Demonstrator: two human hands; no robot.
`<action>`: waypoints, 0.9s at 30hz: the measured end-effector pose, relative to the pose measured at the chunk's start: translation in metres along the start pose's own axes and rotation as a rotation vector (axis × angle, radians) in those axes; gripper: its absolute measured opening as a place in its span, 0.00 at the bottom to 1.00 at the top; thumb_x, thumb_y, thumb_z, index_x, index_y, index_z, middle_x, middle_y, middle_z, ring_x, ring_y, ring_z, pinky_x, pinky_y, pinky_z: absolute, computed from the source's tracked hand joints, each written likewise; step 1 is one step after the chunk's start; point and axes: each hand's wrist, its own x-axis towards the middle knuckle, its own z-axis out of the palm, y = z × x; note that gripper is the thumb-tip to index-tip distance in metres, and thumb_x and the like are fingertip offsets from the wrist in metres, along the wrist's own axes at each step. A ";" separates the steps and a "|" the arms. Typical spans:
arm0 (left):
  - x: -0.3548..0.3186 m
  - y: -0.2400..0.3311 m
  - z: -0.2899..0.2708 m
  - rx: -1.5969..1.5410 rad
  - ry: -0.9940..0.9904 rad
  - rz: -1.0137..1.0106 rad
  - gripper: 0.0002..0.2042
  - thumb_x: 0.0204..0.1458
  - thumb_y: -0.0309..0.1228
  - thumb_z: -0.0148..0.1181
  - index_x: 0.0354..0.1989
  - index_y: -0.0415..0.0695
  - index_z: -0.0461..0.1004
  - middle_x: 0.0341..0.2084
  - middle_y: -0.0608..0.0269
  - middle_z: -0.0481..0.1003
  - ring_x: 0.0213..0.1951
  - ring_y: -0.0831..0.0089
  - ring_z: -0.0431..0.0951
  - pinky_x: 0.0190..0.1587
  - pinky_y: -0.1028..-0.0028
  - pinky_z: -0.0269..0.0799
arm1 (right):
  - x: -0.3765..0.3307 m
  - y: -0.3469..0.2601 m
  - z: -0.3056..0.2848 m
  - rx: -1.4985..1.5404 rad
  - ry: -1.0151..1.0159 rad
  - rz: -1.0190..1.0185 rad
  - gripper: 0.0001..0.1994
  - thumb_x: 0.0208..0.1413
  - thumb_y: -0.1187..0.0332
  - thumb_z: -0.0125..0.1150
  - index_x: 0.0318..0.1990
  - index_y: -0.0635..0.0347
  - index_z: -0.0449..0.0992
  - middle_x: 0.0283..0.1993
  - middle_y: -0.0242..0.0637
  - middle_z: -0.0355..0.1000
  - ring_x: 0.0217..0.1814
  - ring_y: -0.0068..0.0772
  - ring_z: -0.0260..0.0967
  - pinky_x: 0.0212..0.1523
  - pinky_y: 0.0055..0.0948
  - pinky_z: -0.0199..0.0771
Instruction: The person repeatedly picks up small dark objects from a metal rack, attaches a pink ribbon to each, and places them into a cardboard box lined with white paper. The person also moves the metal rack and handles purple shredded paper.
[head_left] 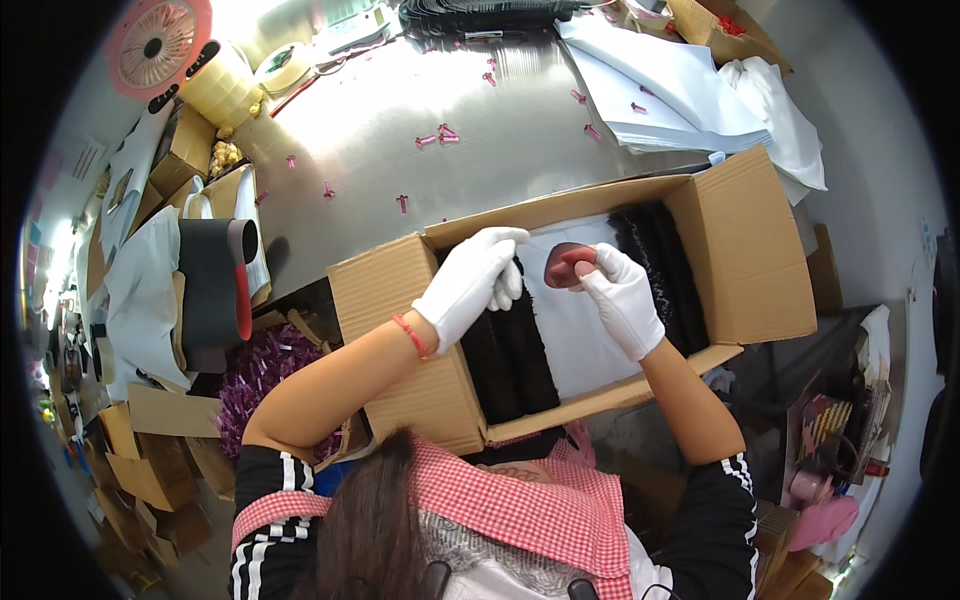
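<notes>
My right hand [622, 300], in a white glove with bare thumb and fingertip showing, pinches a dark red, see-through rounded piece [563, 264] that looks like a tinted lens. It is held above an open cardboard box [398, 292]. My left hand [472, 284], also white-gloved, hovers over the box's left side with its fingers loosely bent and apart. Nothing shows in it. Inside the box, black furry bundles [512, 375] lie at the left and more black furry bundles [655, 270] at the right. A white sheet [575, 340] lies between them.
Beyond the box is a metal table [360, 140] scattered with small pink pieces [447, 134]. White sheets [670, 85] lie at the far right. Tape rolls [222, 88] and a pink fan [155, 48] stand far left. Purple tinsel [268, 375] sits left of the box.
</notes>
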 end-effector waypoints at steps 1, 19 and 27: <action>-0.002 -0.001 -0.002 0.097 0.012 0.011 0.18 0.65 0.33 0.40 0.57 0.37 0.68 0.21 0.69 0.72 0.22 0.83 0.71 0.27 0.82 0.68 | -0.003 0.001 -0.003 0.014 0.014 0.010 0.09 0.65 0.71 0.55 0.48 0.66 0.74 0.42 0.35 0.78 0.44 0.23 0.75 0.46 0.24 0.76; -0.011 -0.046 0.066 1.295 -0.289 0.339 0.13 0.51 0.43 0.64 0.30 0.46 0.74 0.22 0.54 0.75 0.28 0.57 0.78 0.31 0.62 0.73 | -0.045 0.025 -0.042 -0.725 -0.364 -0.269 0.04 0.50 0.75 0.63 0.34 0.59 0.79 0.37 0.37 0.75 0.35 0.36 0.74 0.37 0.31 0.74; -0.010 -0.084 0.066 1.511 -0.696 0.531 0.27 0.39 0.44 0.72 0.50 0.53 0.78 0.60 0.56 0.67 0.68 0.53 0.58 0.69 0.49 0.50 | -0.059 0.039 -0.076 -0.954 -0.687 0.066 0.04 0.50 0.68 0.64 0.32 0.55 0.80 0.35 0.35 0.72 0.36 0.39 0.75 0.39 0.33 0.76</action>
